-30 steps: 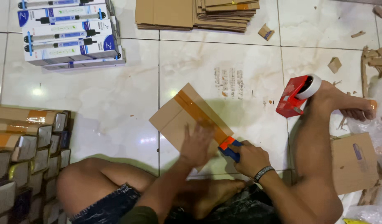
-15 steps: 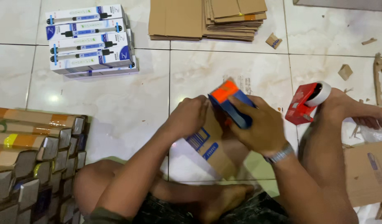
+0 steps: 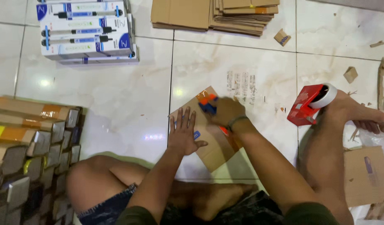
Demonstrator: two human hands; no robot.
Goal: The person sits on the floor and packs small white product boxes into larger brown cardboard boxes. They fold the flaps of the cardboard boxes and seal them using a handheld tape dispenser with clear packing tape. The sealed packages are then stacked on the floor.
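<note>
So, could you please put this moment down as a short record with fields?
Setting: person seated on tiled floor
Left hand: flat on a cardboard box, fingers spread
Right hand: on the box's far end, holding a blue and orange tool
Tape dispenser: red, by the right foot
Far side: flat cardboard stack, white boxes
Left edge: taped packed boxes

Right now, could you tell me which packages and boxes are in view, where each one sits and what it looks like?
Flat brown carton: floor centre, under left hand; right hand beside it.
White-and-blue long boxes: stacked, top left.
Flattened brown cardboard: piled, top centre.
Taped brown parcels: stacked, left edge.
Red tape dispenser: right, by a foot.
Brown cardboard piece: lower right.
</note>
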